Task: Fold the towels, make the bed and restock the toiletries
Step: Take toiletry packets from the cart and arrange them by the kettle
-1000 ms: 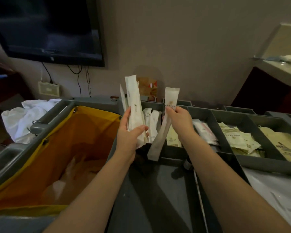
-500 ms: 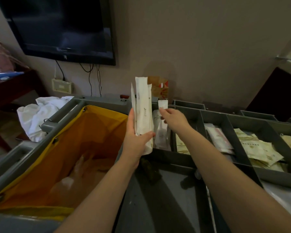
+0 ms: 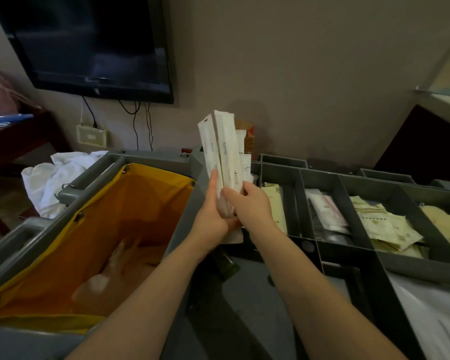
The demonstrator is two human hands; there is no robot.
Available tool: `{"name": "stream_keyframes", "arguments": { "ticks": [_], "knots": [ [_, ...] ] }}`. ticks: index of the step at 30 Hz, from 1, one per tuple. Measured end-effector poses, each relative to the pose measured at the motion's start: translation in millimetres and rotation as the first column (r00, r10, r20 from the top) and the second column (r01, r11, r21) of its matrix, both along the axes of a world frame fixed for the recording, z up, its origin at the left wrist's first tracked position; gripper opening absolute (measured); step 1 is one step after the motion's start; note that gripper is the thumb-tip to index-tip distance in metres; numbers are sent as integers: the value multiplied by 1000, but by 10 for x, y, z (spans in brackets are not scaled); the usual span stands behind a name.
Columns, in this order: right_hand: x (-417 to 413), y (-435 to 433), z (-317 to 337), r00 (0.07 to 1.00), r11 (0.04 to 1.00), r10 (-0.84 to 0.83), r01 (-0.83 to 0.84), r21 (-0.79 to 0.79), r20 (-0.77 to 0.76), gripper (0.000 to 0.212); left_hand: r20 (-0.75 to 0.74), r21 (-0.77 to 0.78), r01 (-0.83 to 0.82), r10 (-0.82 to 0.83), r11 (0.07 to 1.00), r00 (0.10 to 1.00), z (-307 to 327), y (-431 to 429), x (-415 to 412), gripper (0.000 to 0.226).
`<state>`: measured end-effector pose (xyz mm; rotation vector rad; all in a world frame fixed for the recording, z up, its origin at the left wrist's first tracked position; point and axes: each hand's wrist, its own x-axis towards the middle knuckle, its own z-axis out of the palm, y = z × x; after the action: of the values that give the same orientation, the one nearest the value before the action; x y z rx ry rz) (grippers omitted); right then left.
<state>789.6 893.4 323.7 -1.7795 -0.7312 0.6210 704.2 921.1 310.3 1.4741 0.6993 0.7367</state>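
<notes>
Just above the left end of the cart's divided tray point(image 3: 348, 178), the left hand point(image 3: 212, 219) and right hand point(image 3: 251, 203) both clasp upright toiletry packets point(image 3: 225, 152). Squaring their ends first should keep any from slipping.

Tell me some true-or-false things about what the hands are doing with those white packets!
1. The left hand and right hand both hold the bundle of long white packets. True.
2. The packets lie flat on the floor. False: they stand upright, held up above the grey cart.
3. A yellow bag hangs open in the cart, to the left of the hands. True.
4. The television is showing a cartoon. False: its screen is dark.
</notes>
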Motion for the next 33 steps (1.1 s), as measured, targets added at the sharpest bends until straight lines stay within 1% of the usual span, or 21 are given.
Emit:
{"name": "stream_keyframes", "arguments": {
  "ticks": [1,2,5,7,9,13,15,17,20,23,25,29,31,33],
  "knots": [
    [8,-12,5,999,1000,-9,9,12,-33,26,-18,33,6,-5,999,1000,-20,13,-13,84],
    [19,-19,5,997,1000,-17,19,21,-73,26,-5,29,7,-7,1000,1000,-30,31,-28,82],
    [28,-58,34,986,999,-25,29,23,-163,28,68,-52,-12,15,999,998,-13,77,-78,70],
    [43,-70,42,983,999,-10,16,29,-184,30,32,-16,-51,52,999,998,-9,102,-84,69],
    [63,-75,52,975,999,-11,22,49,-221,31,30,17,-69,68,998,997,-17,118,-80,71],
    [130,-62,29,941,990,-64,101,95,-331,21,77,5,-90,90,996,993,-36,158,-97,72],
    [181,-45,8,932,983,-127,164,81,-339,17,92,-11,-130,130,992,987,-42,197,-117,71],
    [250,-11,-19,952,985,-158,171,27,-261,21,101,-22,-188,190,982,977,-39,250,-140,73],
    [278,15,-5,992,991,-93,84,-105,-83,42,105,-38,-262,264,964,959,-27,301,-157,73],
    [275,13,-35,993,990,-66,78,-121,97,52,101,-43,-274,277,961,956,-41,311,-147,72],
    [233,-15,-42,984,989,-56,78,-127,169,52,96,-38,-262,265,964,959,-56,305,-133,73],
    [149,-55,-60,979,995,-19,38,-91,204,42,68,-11,-228,228,974,971,-80,300,-108,73],
    [152,-9,-64,951,995,40,-10,-100,305,41,59,2,-224,223,975,973,-90,302,-95,73],
    [243,128,-61,871,974,156,-56,-220,466,43,63,9,-236,235,972,970,-89,308,-90,74]
  ]
}}
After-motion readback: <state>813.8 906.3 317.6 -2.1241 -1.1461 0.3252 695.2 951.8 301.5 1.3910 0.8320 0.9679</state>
